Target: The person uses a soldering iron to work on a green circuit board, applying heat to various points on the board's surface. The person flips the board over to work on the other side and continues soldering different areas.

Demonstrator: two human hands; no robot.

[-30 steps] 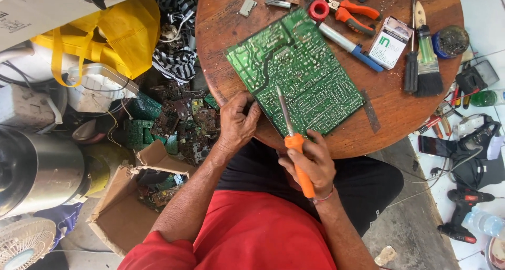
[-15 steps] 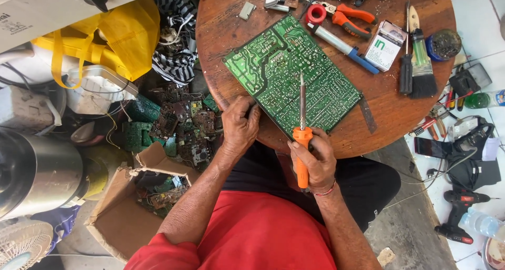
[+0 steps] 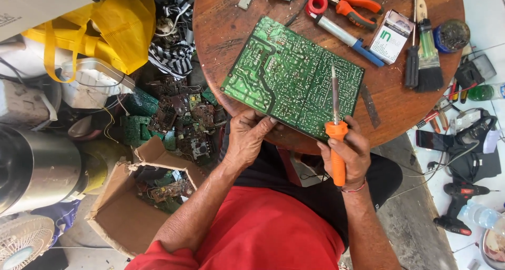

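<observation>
Head view: large green printed circuit board (image 3: 292, 80) lies solder side up on the round brown wooden bench (image 3: 221, 33), near its front edge. Left hand (image 3: 247, 138) has its grip clamped on the board's near edge, fingers curled over it. Right hand (image 3: 347, 154) has its grip closed around the orange-handled soldering iron (image 3: 335, 128), metal tip pointing away over the board's right part. Orange-handled pliers (image 3: 355, 7) and a black-bristled paintbrush (image 3: 427, 54) lie further back.
</observation>
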